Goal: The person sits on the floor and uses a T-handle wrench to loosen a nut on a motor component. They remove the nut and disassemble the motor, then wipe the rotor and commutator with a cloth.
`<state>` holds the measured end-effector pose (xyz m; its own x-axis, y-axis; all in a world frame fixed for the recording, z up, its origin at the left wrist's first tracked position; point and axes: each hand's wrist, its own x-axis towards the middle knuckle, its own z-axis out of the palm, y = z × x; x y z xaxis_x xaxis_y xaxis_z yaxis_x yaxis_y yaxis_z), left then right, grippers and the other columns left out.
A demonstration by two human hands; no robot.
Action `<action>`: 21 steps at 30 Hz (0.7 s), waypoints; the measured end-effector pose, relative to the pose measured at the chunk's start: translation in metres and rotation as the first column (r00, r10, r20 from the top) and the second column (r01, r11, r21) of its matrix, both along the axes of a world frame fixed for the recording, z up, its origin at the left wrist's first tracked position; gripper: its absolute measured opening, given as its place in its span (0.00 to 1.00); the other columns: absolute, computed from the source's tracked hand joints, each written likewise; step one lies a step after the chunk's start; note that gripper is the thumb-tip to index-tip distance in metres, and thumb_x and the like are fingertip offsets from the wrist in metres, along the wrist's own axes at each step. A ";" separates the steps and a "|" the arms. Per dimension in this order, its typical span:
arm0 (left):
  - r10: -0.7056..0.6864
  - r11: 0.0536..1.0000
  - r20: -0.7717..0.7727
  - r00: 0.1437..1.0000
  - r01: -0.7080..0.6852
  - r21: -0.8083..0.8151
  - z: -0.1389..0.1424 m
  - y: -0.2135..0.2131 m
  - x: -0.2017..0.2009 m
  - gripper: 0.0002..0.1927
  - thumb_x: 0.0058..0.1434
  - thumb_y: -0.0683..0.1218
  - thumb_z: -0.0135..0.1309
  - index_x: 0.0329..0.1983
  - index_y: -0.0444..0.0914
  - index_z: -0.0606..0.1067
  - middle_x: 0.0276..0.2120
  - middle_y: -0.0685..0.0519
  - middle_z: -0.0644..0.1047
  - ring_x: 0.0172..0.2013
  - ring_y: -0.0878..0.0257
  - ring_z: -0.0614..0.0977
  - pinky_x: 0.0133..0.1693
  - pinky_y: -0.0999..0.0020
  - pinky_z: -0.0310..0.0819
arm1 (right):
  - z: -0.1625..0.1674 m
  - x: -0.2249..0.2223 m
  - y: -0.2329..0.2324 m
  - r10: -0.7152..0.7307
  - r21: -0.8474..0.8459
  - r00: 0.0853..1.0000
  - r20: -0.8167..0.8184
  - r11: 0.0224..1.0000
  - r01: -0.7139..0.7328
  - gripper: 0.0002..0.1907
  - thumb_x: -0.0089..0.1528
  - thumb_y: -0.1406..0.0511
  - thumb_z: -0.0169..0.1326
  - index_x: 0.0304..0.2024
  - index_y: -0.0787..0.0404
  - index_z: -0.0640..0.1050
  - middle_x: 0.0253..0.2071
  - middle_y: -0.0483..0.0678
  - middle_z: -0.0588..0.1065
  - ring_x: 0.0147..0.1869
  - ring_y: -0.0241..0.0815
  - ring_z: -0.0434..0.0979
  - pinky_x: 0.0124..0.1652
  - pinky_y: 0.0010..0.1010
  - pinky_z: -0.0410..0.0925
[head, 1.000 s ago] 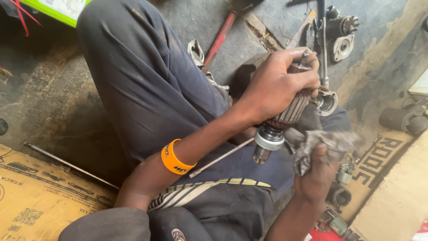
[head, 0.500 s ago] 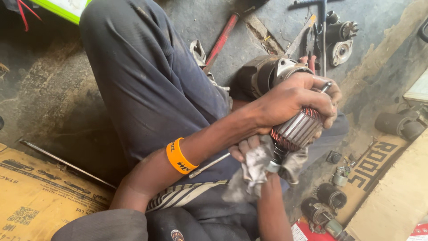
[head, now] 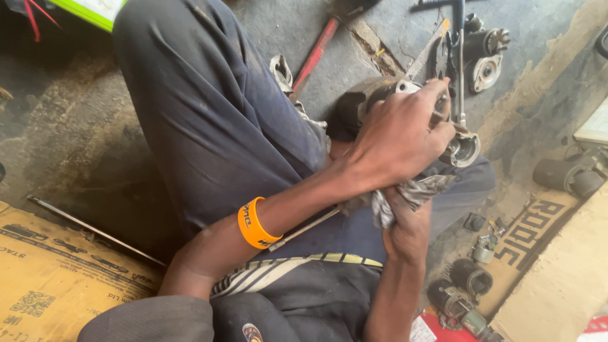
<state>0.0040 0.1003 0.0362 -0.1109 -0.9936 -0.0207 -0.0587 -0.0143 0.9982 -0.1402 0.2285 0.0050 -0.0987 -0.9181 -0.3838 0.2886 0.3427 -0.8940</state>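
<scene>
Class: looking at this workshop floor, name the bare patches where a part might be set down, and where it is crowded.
Bare grey concrete floor lies between the dark trouser leg and the brown cardboard sheet. Another patch sits beyond the red-handled tool. It is crowded around the metal motor housings and lower-right parts.

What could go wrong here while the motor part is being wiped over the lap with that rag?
The left hand covers the motor part, gripped above the lap; if greasy, it might slip onto the loose parts on the floor. The rag in the right hand could snag on it. The thin rod across the lap may poke the arm.
</scene>
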 end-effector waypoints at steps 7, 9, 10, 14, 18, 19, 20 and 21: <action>-0.117 0.975 0.084 0.990 0.098 0.201 0.007 -0.017 0.013 0.16 0.64 0.45 0.47 0.54 0.36 0.71 0.22 0.50 0.79 0.20 0.61 0.80 0.25 0.64 0.76 | 0.052 0.056 0.019 0.012 -0.186 0.474 -0.880 0.911 -0.368 0.21 0.63 0.74 0.57 0.58 0.73 0.73 0.52 0.53 0.77 0.55 0.41 0.77 0.55 0.30 0.69; -0.039 0.989 -0.036 0.999 0.044 0.143 -0.002 -0.023 0.019 0.09 0.63 0.45 0.48 0.40 0.37 0.76 0.18 0.55 0.78 0.17 0.67 0.77 0.22 0.68 0.70 | 0.059 0.050 0.039 0.109 -0.084 0.637 -0.763 0.961 -0.265 0.21 0.59 0.74 0.60 0.55 0.71 0.76 0.49 0.53 0.77 0.51 0.40 0.76 0.51 0.29 0.69; -0.021 0.994 -0.173 0.985 0.039 0.103 -0.006 -0.025 0.020 0.07 0.64 0.44 0.49 0.39 0.36 0.75 0.21 0.55 0.78 0.21 0.67 0.79 0.25 0.70 0.72 | 0.062 0.044 0.052 0.145 -0.023 0.712 -0.687 0.975 -0.221 0.22 0.57 0.74 0.62 0.54 0.70 0.77 0.48 0.53 0.77 0.49 0.39 0.76 0.48 0.28 0.69; -0.093 0.980 -0.756 0.648 0.194 0.046 -0.020 -0.031 0.024 0.02 0.66 0.38 0.50 0.38 0.32 0.71 0.29 0.50 0.78 0.32 0.64 0.81 0.34 0.69 0.78 | 0.048 -0.018 0.058 -0.166 -0.286 0.986 -0.010 0.945 0.156 0.06 0.72 0.70 0.57 0.49 0.69 0.76 0.44 0.54 0.78 0.39 0.41 0.77 0.38 0.28 0.71; -0.040 0.896 -0.970 0.240 0.437 0.072 -0.018 -0.027 0.029 0.04 0.64 0.34 0.49 0.40 0.32 0.68 0.31 0.46 0.75 0.31 0.61 0.80 0.32 0.63 0.80 | 0.041 -0.070 0.038 -0.302 -0.404 0.952 -0.046 0.877 0.259 0.09 0.79 0.63 0.54 0.53 0.64 0.74 0.42 0.46 0.74 0.43 0.35 0.73 0.46 0.27 0.68; -0.062 0.876 -0.979 0.197 0.480 0.041 -0.017 -0.027 0.031 0.04 0.63 0.35 0.49 0.40 0.32 0.68 0.31 0.46 0.76 0.30 0.60 0.80 0.32 0.62 0.81 | 0.039 -0.074 0.035 -0.250 -0.402 0.968 -0.021 0.888 0.221 0.12 0.78 0.59 0.52 0.54 0.62 0.74 0.43 0.46 0.74 0.46 0.36 0.72 0.49 0.30 0.67; -0.080 0.854 -0.985 0.152 0.520 0.011 -0.016 -0.027 0.033 0.05 0.62 0.36 0.49 0.40 0.33 0.67 0.30 0.45 0.76 0.29 0.58 0.81 0.31 0.61 0.82 | 0.039 -0.076 0.031 -0.198 -0.400 0.980 0.003 0.898 0.183 0.14 0.78 0.56 0.50 0.55 0.60 0.73 0.44 0.45 0.74 0.48 0.36 0.71 0.52 0.33 0.66; -0.095 0.831 -0.990 0.105 0.556 -0.021 -0.014 -0.027 0.033 0.05 0.61 0.37 0.49 0.40 0.33 0.67 0.29 0.45 0.76 0.28 0.57 0.82 0.31 0.60 0.83 | 0.036 -0.074 0.027 -0.159 -0.361 0.987 -0.023 0.922 0.139 0.20 0.74 0.51 0.50 0.59 0.57 0.73 0.52 0.45 0.74 0.59 0.40 0.73 0.62 0.41 0.65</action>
